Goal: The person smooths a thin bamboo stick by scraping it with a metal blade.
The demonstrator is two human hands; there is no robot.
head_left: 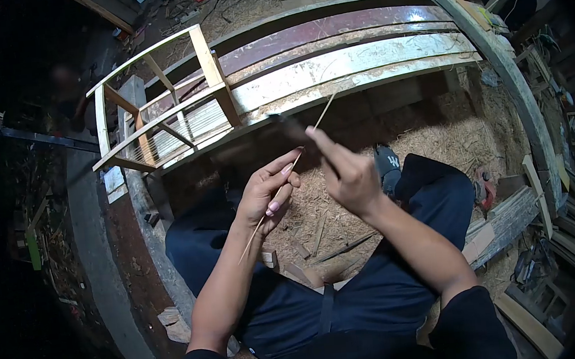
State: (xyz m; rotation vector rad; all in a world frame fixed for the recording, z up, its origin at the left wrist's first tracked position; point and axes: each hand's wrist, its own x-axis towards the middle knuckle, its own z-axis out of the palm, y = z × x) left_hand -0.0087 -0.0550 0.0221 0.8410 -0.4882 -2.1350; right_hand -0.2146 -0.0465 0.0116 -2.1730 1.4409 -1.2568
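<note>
My left hand (269, 191) pinches a thin wooden stick (254, 236), which slants from beside my forearm up to the right, past my fingertips. The stick's far end (324, 111) shows beyond my right hand, near the bench edge. My right hand (350, 174) is closed round a dark, blade-like tool (288, 126). Motion blur hides the tool's exact kind; it points up and left above my left fingers. How the tool meets the stick cannot be made out.
A wooden frame with thin slats (162, 101) stands at the left of a long plank bench (353, 64). A heavy beam (496, 65) crosses its right end. Shavings (426, 126) and offcuts cover the ground between my legs. A red tool (485, 188) lies right of my knee.
</note>
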